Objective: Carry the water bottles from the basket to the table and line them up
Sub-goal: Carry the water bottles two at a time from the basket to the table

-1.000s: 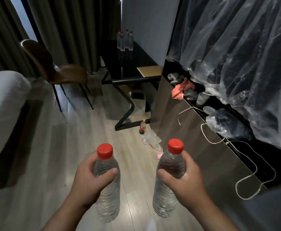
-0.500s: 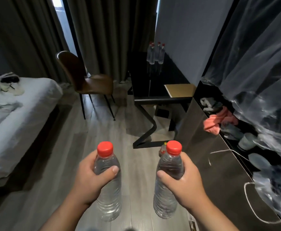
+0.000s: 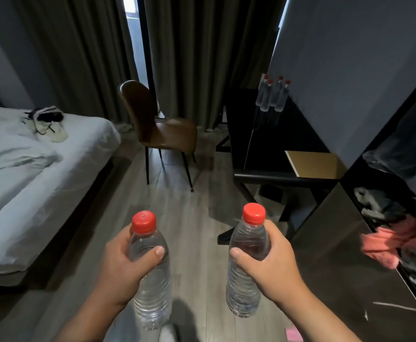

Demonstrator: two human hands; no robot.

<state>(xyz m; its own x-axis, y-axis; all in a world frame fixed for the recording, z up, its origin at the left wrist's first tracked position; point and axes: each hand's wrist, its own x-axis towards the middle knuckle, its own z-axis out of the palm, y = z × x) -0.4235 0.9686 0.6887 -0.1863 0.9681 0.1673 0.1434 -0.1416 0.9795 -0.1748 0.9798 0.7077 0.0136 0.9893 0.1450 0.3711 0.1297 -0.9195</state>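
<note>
My left hand grips a clear water bottle with a red cap, held upright in front of me. My right hand grips a second clear red-capped bottle, also upright. Both are low in the view, over the wooden floor. Ahead on the right stands a black table. Several red-capped bottles stand close together at its far end, against the wall. The basket is not in view.
A brown chair stands by the dark curtains, left of the table. A bed with white sheets fills the left side. A dark shelf unit with pink cloth runs along the right. A tan board lies on the table's near end.
The view has swung left and upward while I move towards the table: the bed and chair have come further into view, the plastic sheeting on the right has dropped out. Both hands still hold their bottles.
</note>
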